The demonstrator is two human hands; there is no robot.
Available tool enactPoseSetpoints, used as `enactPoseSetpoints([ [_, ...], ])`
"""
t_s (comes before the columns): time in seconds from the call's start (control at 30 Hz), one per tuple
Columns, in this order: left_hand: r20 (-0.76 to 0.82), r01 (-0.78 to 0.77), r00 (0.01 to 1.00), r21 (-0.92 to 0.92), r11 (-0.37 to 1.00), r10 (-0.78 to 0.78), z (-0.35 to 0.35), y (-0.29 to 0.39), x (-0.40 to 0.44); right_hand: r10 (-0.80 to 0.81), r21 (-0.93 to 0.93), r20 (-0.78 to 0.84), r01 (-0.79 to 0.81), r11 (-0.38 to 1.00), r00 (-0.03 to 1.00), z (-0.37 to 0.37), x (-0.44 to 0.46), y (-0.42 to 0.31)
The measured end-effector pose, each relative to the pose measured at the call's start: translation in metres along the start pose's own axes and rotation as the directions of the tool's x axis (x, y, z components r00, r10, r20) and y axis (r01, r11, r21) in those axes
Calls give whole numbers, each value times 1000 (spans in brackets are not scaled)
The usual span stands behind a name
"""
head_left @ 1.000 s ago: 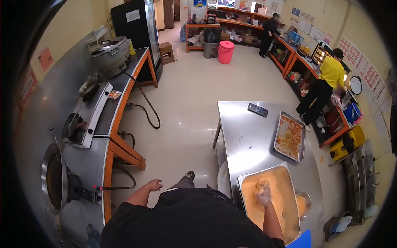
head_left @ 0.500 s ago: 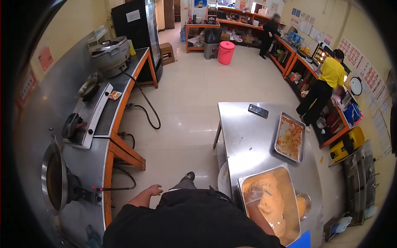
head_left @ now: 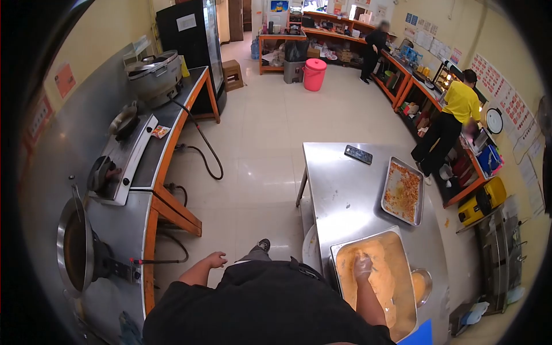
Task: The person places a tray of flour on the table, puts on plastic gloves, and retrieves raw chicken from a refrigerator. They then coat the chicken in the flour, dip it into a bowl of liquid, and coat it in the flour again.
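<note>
My right hand (head_left: 362, 267), in a clear plastic glove, is down in a deep metal pan (head_left: 407, 276) of orange-tan powder (head_left: 376, 293). Its fingers look drawn together with the tips in the powder; what they grip, if anything, is hidden. My left hand (head_left: 217, 260) hangs bare at my side over the floor, fingers loosely apart and holding nothing. Behind the pan lies a shallow metal tray (head_left: 384, 205) with orange-brown crumbs. To the pan's right sits a round metal bowl (head_left: 424, 286) with similar orange contents.
The steel table (head_left: 339, 190) carries a phone (head_left: 359, 154) near its far edge. Along the left wall stand a burner stove (head_left: 135, 161), a large wok (head_left: 73, 247) and a big pot (head_left: 152, 77). A person in a yellow shirt (head_left: 462, 102) works at the right counter; another stands farther back.
My right hand has moved within the pan, away from the left wall and toward the middle of the powder, its forearm swinging straighter. My left hand has shifted slightly.
</note>
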State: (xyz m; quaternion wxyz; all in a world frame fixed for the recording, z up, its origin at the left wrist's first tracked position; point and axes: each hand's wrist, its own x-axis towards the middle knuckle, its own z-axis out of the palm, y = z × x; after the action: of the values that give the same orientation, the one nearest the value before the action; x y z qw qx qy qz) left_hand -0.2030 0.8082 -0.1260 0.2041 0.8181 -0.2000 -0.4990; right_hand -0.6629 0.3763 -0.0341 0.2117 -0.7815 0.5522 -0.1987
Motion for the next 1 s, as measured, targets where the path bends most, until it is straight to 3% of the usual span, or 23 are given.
enactPoseSetpoints([
  [0.07, 13, 74, 997, -2, 997, -74, 2, -22, 0, -1, 42, 38, -1, 999, 999, 9, 6, 28],
  [0.1, 17, 114, 993, 16, 993, -114, 2, -28, -2, 163, 415, 27, -159, 896, 986, 15, 8, 42],
  [0.13, 22, 153, 988, 37, 988, -154, 1, -36, -4, 316, 723, 77, -272, 635, 945, 21, 7, 56],
  [0.17, 42, 82, 995, 105, 991, -87, 0, -47, 0, 431, 912, 179, -314, 264, 884, 21, 5, 58],
  [0.23, 99, -68, 994, 233, 970, 46, -2, -60, 10, 569, 886, 122, -347, 307, 814, 12, -2, 60],
  [0.27, 70, -5, 998, 149, 989, -5, 0, -55, 12, 631, 872, 88, -366, 325, 771, 9, -5, 60],
  [0.3, 45, 57, 997, 62, 996, -60, -3, -24, -4, 436, 617, 75, -385, 686, 897, 0, -8, 71],
  [0.33, 25, 116, 993, -28, 993, -116, -4, -4, -14, 227, 266, 154, -262, 928, 962, -7, -12, 106],
  [0.37, 19, 77, 997, -18, 997, -76, -2, -4, -4, 52, -101, 306, -22, 995, 951, -18, -14, 111],
  [0.4, 14, 38, 999, -8, 999, -38, 1, -5, 11, 58, -91, 295, -32, 995, 954, -25, -18, 114],
  [0.47, 16, -19, 1000, -12, 1000, 19, 6, -2, 23, 73, -70, 277, -56, 996, 958, -87, -50, 38],
  [0.57, 25, -70, 997, -32, 997, 71, 7, 32, 21, -26, -486, 295, 173, 857, 955, -108, -86, 13],
  [0.67, 21, -103, 995, 53, 993, 102, 5, 49, 14, -420, -392, 175, 454, 800, 891, -108, -113, 31],
  [0.77, 21, -113, 994, 111, 987, 111, 3, 38, 17, -353, -346, 73, 355, 868, 933, -95, -117, 53],
  [0.87, 25, -86, 996, 240, 967, 83, 1, 16, 21, -342, -393, 131, 365, 844, 931, -78, -104, 76],
  [0.97, -28, -65, 997, 222, 973, 73, 3, -11, 28, -177, -221, -20, 168, 961, 984, -64, -88, 83],
  [1.0, -54, -72, 995, 221, 973, 86, 1, -5, 20, -108, -275, 45, 116, 954, 993, -65, -82, 79],
])
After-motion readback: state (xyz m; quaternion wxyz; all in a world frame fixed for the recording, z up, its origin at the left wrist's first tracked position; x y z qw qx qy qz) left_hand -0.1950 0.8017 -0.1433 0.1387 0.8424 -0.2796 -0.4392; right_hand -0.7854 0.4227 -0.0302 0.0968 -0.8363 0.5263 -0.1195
